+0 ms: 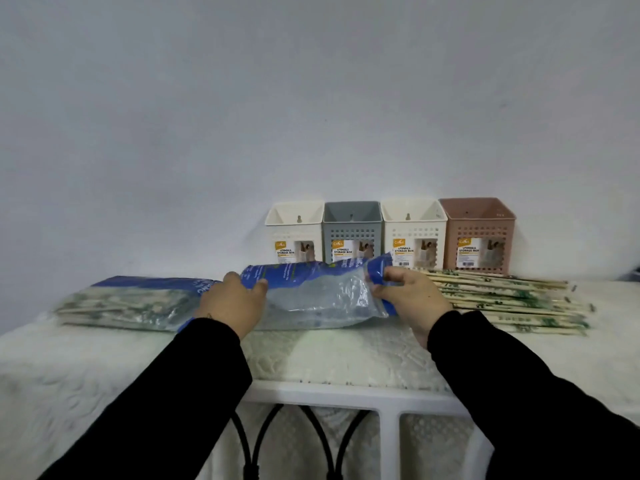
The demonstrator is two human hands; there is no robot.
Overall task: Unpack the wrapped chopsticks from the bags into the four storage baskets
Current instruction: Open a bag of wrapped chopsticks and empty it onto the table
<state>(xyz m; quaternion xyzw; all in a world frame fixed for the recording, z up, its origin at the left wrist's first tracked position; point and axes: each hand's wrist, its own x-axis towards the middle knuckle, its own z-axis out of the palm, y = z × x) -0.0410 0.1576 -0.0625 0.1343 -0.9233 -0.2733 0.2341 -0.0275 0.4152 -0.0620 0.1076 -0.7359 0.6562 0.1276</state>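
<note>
Both hands (322,299) grip the emptied bag (322,296).

Long black sleeves (194,386) down to both wrists

A plain pale grey wall (311,98) filled the background under soft, even light. The table (329,358) wore a white textured cloth. Below its edge showed a white frame (346,398) with black curved metalwork (263,434).

Crumpled clear-and-blue plastic bag (322,296) lies emptied; paper-wrapped wooden chopsticks (509,301) piled right; full bag (131,303) left; four perforated plastic baskets (388,233) behind.
</note>
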